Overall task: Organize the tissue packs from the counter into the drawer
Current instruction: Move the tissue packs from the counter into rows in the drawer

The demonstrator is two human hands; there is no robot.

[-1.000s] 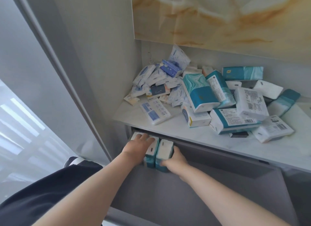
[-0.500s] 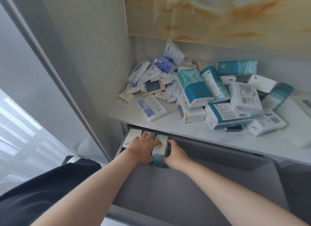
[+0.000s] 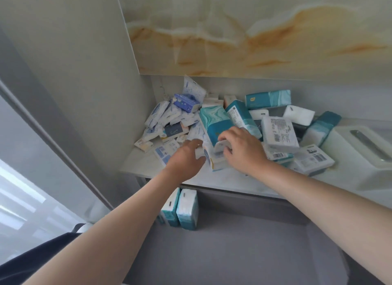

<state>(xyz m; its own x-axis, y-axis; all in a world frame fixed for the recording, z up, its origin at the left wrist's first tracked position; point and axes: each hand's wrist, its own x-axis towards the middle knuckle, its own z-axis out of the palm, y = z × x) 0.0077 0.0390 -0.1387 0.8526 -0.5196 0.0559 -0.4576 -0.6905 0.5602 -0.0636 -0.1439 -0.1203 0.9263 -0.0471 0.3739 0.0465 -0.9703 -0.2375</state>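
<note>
The white pack (image 3: 216, 160) lies on the counter (image 3: 212, 179), near the front edge, at the foot of the pile. My right hand (image 3: 241, 151) covers its top right, with the fingers curled down over the wrapper and gripping it. My left hand (image 3: 185, 158) meets its left end with bent fingers. Blur hides whether they close on it, so I cannot tell.

A teal marbled pack (image 3: 213, 121) leans over the white pack from behind. Barcode-labelled packs (image 3: 280, 134) lie stacked just beside my right hand. Small blue-and-white packs (image 3: 169, 115) fill the left corner. A white dispenser box (image 3: 360, 157) stands at the far right.

Below the counter the drawer (image 3: 244, 253) is open. Two teal-and-white packs (image 3: 187, 208) stand upright, touching, in its rear left corner.

The white pack shows a blue oval on its left end face. The rest of the wrapper is white.
</note>
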